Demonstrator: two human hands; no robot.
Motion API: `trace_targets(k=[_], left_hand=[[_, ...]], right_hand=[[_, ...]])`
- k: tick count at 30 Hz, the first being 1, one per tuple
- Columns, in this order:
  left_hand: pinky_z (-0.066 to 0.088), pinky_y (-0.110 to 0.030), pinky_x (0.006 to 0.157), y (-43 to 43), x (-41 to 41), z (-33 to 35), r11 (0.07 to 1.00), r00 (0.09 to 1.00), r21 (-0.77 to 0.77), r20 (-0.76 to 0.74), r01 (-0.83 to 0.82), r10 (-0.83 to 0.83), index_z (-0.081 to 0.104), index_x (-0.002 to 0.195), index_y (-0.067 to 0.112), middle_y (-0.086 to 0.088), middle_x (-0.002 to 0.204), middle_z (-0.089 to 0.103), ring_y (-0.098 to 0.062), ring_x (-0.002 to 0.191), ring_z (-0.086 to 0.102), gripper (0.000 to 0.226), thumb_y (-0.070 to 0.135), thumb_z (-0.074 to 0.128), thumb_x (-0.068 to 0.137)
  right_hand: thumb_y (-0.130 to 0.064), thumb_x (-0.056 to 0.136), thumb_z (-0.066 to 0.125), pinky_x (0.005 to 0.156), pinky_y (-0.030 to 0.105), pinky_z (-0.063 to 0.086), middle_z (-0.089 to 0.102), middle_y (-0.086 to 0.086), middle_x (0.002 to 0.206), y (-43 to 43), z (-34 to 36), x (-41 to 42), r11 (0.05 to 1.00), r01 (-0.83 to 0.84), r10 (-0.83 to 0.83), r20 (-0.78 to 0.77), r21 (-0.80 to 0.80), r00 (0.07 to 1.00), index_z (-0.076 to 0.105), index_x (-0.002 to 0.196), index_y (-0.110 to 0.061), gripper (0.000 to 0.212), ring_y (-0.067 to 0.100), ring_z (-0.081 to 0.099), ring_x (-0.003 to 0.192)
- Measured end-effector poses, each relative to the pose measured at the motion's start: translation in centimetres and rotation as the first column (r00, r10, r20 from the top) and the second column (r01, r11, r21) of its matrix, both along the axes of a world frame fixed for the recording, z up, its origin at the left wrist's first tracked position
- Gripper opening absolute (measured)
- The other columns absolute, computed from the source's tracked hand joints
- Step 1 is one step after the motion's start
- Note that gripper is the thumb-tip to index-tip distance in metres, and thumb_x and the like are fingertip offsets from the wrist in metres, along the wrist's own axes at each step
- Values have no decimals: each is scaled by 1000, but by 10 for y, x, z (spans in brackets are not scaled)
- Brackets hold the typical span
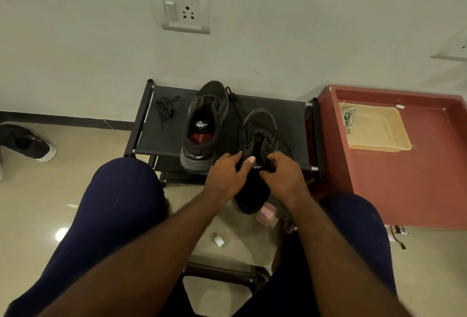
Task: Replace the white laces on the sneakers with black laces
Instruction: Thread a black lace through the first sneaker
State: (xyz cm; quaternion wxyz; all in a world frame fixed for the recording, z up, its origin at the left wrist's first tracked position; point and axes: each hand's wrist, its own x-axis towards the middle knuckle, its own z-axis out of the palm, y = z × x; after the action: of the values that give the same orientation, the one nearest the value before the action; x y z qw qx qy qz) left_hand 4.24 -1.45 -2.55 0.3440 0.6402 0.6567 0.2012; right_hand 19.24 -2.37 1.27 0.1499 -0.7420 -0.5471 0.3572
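Threading the black lace (pixel 252 124), limp and light, likely goes best pinched near its stiffer tip. The pliable near sneaker (pixel 261 117) on the rack (pixel 293 119) is steadied at its collar, where the left hand (pixel 225 175) curls over the rim and the right hand (pixel 283 172) pinches the opening, whether lace too I cannot tell. Two sneakers, counting the far sneaker (pixel 204 119); one loose lace bundle (pixel 164 108); one white tangle (pixel 348 115) in one tray (pixel 379 137).

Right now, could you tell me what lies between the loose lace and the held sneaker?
The other sneaker stands there on the rack, per the head view.
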Motion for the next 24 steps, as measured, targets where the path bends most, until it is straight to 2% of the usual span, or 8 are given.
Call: trace_targets(k=[2, 4, 6, 9, 11, 17, 22, 24], left_hand=[[50, -39, 89, 4, 0, -2, 996, 992, -43, 98, -73, 77, 69, 113, 18, -9, 106, 68, -26, 102, 63, 54, 59, 37, 99], [53, -44, 80, 8, 2, -1, 975, 948, -150, 249, -167, 200, 65, 82, 15, -14, 86, 67, -29, 84, 63, 61, 66, 34, 94], [52, -39, 75, 13, 3, 2, 950, 909, -214, 302, -228, 286, 63, 79, 7, -15, 79, 66, -29, 77, 62, 59, 60, 43, 95], [47, -27, 80, 24, 6, 2, 958, 941, -164, 208, -235, 266, 71, 104, 9, -2, 91, 69, -17, 87, 63, 24, 28, 59, 97], [45, -23, 81, 32, 7, 2, 964, 954, -127, 163, -235, 253, 71, 111, 10, -1, 97, 70, -15, 92, 64, 21, 22, 62, 95], [48, -27, 77, 44, 17, 6, 976, 977, -28, -1, -214, 214, 73, 102, 10, -7, 99, 73, -21, 93, 67, 17, 21, 63, 93], [54, -34, 67, 46, 22, 17, 984, 972, -1, -155, -177, 175, 71, 75, 15, -5, 77, 71, -26, 76, 68, 19, 22, 60, 89], [53, -33, 65, 50, 23, 20, 987, 969, -15, -191, -160, 155, 68, 73, 16, -6, 77, 70, -27, 76, 67, 19, 21, 58, 89]], right_hand=[[-13, 89, 70, 92, 41, 57, 69, 4, 114, 1, 0, 1, 1000, -8, 8, -8, 24, 1000, 63, 123, -17, 35, 19, 65, 104], [-15, 90, 71, 92, 41, 57, 69, 3, 114, 2, -1, 3, 1000, -1, 2, -23, 28, 1000, 63, 124, -17, 34, 19, 66, 103], [-16, 88, 74, 93, 40, 56, 68, 4, 116, 3, -3, 4, 1000, -2, 2, -22, 18, 1000, 62, 124, -16, 38, 21, 65, 105], [-16, 85, 77, 94, 40, 55, 68, 5, 116, 1, -8, 4, 1000, -17, 17, -6, 19, 1000, 63, 123, -14, 40, 23, 65, 107], [-16, 85, 77, 95, 40, 54, 67, 7, 117, 1, -8, 2, 999, -32, 32, 14, 25, 999, 62, 124, -14, 42, 24, 64, 107], [-17, 85, 76, 97, 41, 53, 67, 7, 120, 2, -8, 1, 999, -40, 39, 37, 36, 999, 61, 128, -13, 46, 25, 63, 110], [-17, 85, 74, 97, 41, 52, 67, 7, 119, 4, -6, -1, 998, -57, 54, 71, 32, 996, 61, 126, -14, 43, 25, 63, 110], [-17, 85, 74, 96, 41, 53, 67, 7, 119, 4, -5, -1, 998, -56, 53, 74, 31, 996, 61, 126, -15, 43, 25, 63, 110]])
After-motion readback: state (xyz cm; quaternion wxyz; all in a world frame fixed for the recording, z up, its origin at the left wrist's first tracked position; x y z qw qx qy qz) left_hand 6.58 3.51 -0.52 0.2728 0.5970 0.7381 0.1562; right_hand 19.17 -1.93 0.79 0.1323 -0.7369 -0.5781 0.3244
